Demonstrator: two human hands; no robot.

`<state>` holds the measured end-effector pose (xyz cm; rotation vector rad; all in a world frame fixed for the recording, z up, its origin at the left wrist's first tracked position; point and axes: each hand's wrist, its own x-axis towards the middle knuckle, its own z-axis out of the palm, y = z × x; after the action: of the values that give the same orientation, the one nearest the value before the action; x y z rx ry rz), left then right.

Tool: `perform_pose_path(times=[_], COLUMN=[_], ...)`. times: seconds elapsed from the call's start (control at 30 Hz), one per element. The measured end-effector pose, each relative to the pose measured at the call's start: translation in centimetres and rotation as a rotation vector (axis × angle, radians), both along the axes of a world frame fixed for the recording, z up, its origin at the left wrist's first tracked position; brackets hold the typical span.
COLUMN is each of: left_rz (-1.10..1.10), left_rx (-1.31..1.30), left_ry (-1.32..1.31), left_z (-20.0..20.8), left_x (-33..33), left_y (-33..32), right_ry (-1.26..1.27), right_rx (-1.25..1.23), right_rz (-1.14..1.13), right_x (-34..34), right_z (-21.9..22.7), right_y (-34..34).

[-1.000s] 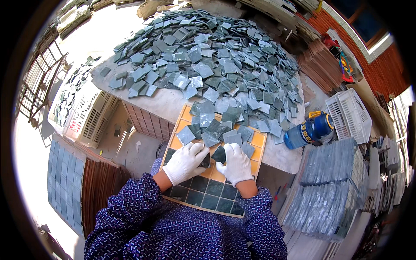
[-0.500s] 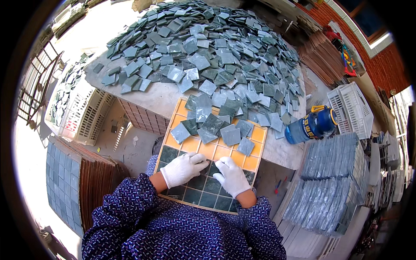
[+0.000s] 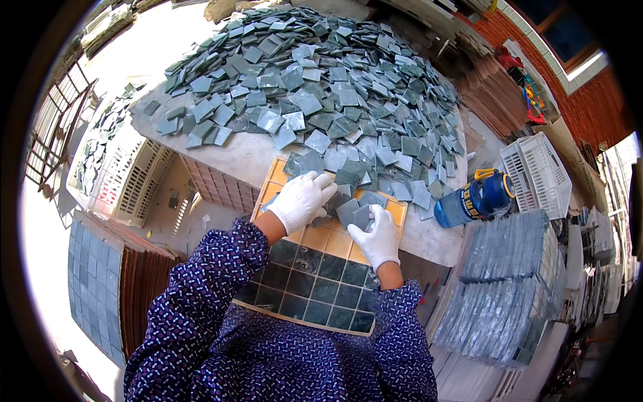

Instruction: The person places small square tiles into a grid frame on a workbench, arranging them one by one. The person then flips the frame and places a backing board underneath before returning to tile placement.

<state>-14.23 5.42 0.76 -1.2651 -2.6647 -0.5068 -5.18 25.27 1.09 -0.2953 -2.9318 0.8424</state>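
An orange grid board [image 3: 320, 236] leans between me and the table, its nearer rows filled with square dark green stone tiles [image 3: 303, 285]. Loose tiles lie on its far part. My left hand [image 3: 305, 202], in a white knit glove, is over these loose tiles with its fingers curled down; what they close on is hidden beneath the hand. In the same kind of glove, my right hand [image 3: 377, 240] pinches a grey-green stone tile [image 3: 362, 218] between thumb and fingers above the board's empty orange cells.
A big heap of stone tiles [image 3: 321, 87] covers the table [image 3: 221, 154]. At right are a blue water bottle [image 3: 474, 199], plastic-wrapped tile stacks [image 3: 499, 288] and a white crate [image 3: 536, 171]. Tiled sheets [image 3: 100, 281] stand at left, near another white crate [image 3: 137, 181].
Both hands have moved away from me, off the set tiles toward the loose ones. My right hand has taken hold of a tile. The board's far end is partly covered by my left hand.
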Motion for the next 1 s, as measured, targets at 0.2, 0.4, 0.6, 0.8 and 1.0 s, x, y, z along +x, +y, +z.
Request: perform_pose_path(times=[0.2, 0.4, 0.6, 0.8, 1.0], left_rz=[-0.021, 0.013, 0.027, 0.105, 0.119], left_rx=[0.119, 0.028, 0.147, 0.224, 0.222], left_ry=[-0.072, -0.249, -0.263, -0.298, -0.342], left_z=[1.6, -0.6, -0.9, -1.7, -1.1], left_x=[3.6, 8.5, 8.2, 7.9, 7.2], left_y=[-2.0, -3.8, -3.6, -2.2, -1.8], right_ry=[-0.02, -0.099, 0.092, 0.189, 0.255], right_rx=[-0.388, -0.418, 0.14, 0.062, 0.099], right_rz=[0.265, 0.292, 0.36, 0.31, 0.255], right_x=[3.6, 3.8, 5.5, 5.5, 4.6], right_z=[-2.1, -1.5, -0.2, -2.2, -2.8], right_y=[4.4, 2.1, -1.0, -2.3, -2.0])
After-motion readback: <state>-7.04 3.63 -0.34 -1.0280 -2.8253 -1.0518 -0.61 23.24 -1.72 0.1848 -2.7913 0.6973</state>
